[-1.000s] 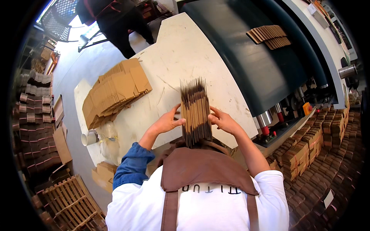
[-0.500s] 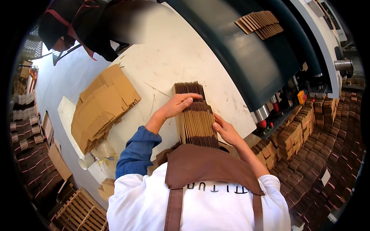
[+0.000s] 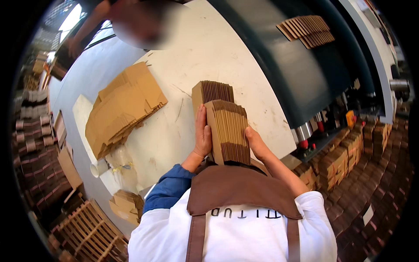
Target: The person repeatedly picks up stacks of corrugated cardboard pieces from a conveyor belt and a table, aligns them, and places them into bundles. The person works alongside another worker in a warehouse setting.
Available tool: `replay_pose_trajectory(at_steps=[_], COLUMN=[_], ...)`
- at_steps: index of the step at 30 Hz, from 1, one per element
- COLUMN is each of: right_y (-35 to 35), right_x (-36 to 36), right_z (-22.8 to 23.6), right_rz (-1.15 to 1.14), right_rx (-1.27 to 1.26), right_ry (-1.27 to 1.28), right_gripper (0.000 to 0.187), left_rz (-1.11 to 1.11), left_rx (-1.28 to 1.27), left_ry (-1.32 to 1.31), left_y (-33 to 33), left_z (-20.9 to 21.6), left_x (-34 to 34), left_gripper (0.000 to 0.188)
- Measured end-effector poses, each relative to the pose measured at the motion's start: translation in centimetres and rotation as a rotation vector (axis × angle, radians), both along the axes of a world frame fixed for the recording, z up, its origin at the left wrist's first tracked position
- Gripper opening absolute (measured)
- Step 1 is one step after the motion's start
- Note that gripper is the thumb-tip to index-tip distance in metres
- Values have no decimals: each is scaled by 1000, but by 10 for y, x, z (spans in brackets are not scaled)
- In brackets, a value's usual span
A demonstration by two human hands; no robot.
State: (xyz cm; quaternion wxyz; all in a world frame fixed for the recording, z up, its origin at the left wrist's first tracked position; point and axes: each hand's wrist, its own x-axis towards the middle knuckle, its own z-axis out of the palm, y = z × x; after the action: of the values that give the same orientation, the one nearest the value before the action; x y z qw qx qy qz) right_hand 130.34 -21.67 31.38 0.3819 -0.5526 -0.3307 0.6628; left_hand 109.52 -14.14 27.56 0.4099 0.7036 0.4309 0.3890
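A block of folded brown cardboard pieces [image 3: 231, 131] stands on edge right in front of my apron, its folds packed side by side. My left hand [image 3: 202, 133] lies along its left face, fingers straight and pointing away from me. Against the right side rests my right hand [image 3: 256, 143], thumb uppermost, its other fingers mostly hidden. The block is held between both hands. Just beyond it, touching or nearly so, is a second row of folded cardboard [image 3: 214, 91], set slightly to the left.
A pile of flat cardboard [image 3: 126, 105] lies at the left of the white table [image 3: 266, 109]. Rightward runs a dark green conveyor belt [image 3: 292, 65] carrying fanned cardboard pieces [image 3: 307, 30]. Tied cardboard bundles [image 3: 336, 163] cover the right floor. Another person [image 3: 98, 17] is at the far left.
My left hand has come off the top of the folded cardboard and moved down to its left face. The nearer block now sits higher against the far row. The other person has shifted.
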Motion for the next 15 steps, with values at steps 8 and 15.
replay_pose_trajectory(at_steps=[8,15], right_y=[18,20], right_x=[-2,23], right_z=[-53,-55], right_rz=[-229,-17], right_rx=[-459,305], right_ry=[527,-766], right_gripper=[73,80], left_rz=[131,44], left_rx=[93,131], left_ry=[681,757], left_y=[3,-28], left_z=[32,21], left_x=[17,77], left_gripper=[57,55])
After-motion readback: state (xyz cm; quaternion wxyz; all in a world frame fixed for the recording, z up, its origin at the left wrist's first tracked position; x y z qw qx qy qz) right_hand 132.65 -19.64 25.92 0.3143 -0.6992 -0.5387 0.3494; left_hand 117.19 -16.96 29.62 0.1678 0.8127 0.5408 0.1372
